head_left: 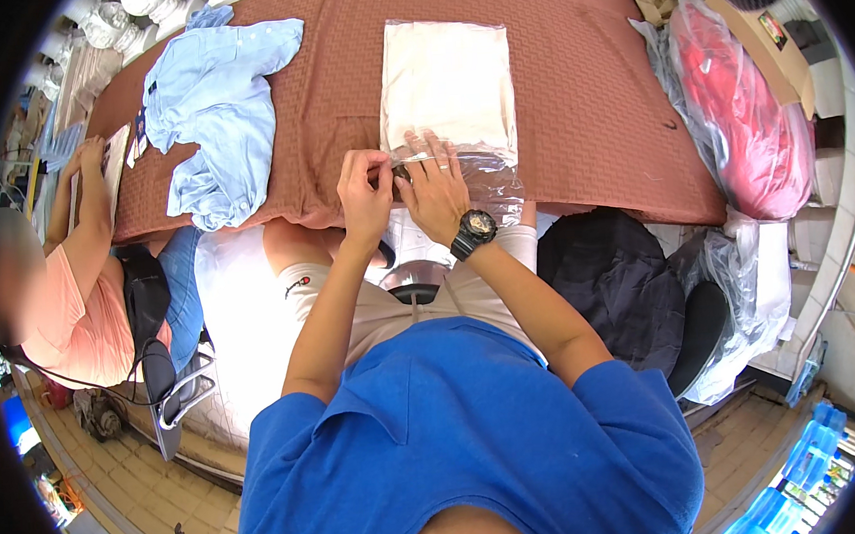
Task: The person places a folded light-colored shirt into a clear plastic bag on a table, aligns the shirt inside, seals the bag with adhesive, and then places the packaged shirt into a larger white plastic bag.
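A folded cream-coloured cloth item, likely a garment, lies inside a clear plastic bag (448,89) in front of me on the table. The bag's loose, crinkled end points toward me and reaches the table's near edge. My left hand (364,185) is closed in a pinch at the bag's near left corner; the bit of plastic in it is largely hidden by the fingers. My right hand (435,193), with a black watch on the wrist, lies flat with fingers spread over the bag's near end, pressing on it.
A brown textured cloth (584,111) covers the table. To the left lies a crumpled light blue shirt (217,113) with a dark tag. A person in a peach top (87,307) sits at far left, hands on the table. Red goods in clear plastic (736,111) stand at right, beside a cardboard box (762,46).
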The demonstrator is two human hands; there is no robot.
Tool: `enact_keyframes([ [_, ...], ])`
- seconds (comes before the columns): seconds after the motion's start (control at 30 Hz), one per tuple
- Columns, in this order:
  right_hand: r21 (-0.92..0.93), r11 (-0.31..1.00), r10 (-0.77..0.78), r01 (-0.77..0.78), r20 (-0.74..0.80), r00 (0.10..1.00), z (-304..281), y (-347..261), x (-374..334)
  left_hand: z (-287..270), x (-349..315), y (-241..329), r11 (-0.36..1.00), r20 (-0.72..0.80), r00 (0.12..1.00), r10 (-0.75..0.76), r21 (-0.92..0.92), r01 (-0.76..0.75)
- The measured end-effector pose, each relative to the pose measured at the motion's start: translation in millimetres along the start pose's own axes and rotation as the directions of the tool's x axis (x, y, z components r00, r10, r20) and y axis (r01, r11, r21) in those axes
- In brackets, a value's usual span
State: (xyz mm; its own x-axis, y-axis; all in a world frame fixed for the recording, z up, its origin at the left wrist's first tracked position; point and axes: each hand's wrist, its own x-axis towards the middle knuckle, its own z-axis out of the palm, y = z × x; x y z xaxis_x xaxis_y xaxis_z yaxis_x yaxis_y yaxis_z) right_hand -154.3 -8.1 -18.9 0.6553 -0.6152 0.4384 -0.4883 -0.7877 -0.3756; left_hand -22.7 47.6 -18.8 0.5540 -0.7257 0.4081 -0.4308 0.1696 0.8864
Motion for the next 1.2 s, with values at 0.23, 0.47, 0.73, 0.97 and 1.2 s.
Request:
enact_keyframes([
  [0.23, 0.009, 1.0, 0.001, -0.001, 0.049, 0.999, -3.0, -0.8, 2.0, -1.8, -0.2, -2.2, 0.998, -0.019, 0.998, -0.063, -0.025, 0.063],
  [0.47, 0.165, 0.986, 0.016, -0.03, 0.088, 0.996, 2.3, -10.8, 5.5, -5.2, -0.3, -5.7, 0.991, 0.029, 0.995, -0.099, -0.091, 0.101],
  [0.73, 0.215, 0.976, -0.051, 0.019, 0.141, 0.989, 7.3, -7.4, 11.6, -10.3, 7.2, -15.1, 0.869, 0.148, 0.95, -0.274, -0.384, 0.311],
  [0.97, 0.264, 0.96, -0.122, 0.098, 0.076, 0.99, -21.5, -10.3, -24.5, -22.1, 8.1, 1.2, 0.995, 0.181, 0.983, 0.041, 0.084, -0.057],
  [1.2, 0.082, 0.971, 0.237, -0.223, -0.251, 0.938, -77.2, 13.7, -19.2, -16.6, 7.5, 24.1, 0.733, 0.287, 0.882, 0.373, 0.493, -0.47],
])
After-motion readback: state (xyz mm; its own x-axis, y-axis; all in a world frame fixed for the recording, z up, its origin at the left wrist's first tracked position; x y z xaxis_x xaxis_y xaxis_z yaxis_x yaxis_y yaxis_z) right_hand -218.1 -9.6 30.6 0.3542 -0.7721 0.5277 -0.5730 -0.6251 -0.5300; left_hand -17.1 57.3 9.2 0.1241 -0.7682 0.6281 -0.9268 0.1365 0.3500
